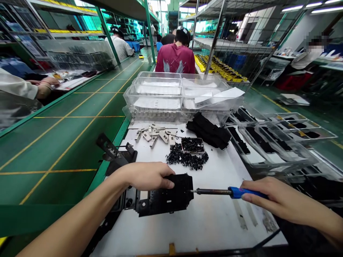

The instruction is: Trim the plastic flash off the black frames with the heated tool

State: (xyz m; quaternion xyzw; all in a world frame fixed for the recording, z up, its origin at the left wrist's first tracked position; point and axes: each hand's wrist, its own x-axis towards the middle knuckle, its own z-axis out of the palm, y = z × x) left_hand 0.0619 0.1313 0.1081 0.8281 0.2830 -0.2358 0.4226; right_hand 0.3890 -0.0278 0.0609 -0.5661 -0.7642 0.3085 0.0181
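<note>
My left hand is closed on a flat black plastic panel, thumb on top, holding it over the white tabletop. My right hand grips the blue handle of a soldering iron. The iron's tip points left and meets the panel's right edge, or is very close to it. Beyond the panel lies a heap of small black plastic pieces, around and inside a small tray. Several silver metal parts are scattered to the left of that heap.
A black cloth bundle lies behind the pieces. Clear plastic trays stand at the back, with more trays holding black strips at right. A black fixture stands at left. The iron's cable runs along the front. Co-workers sit ahead and left.
</note>
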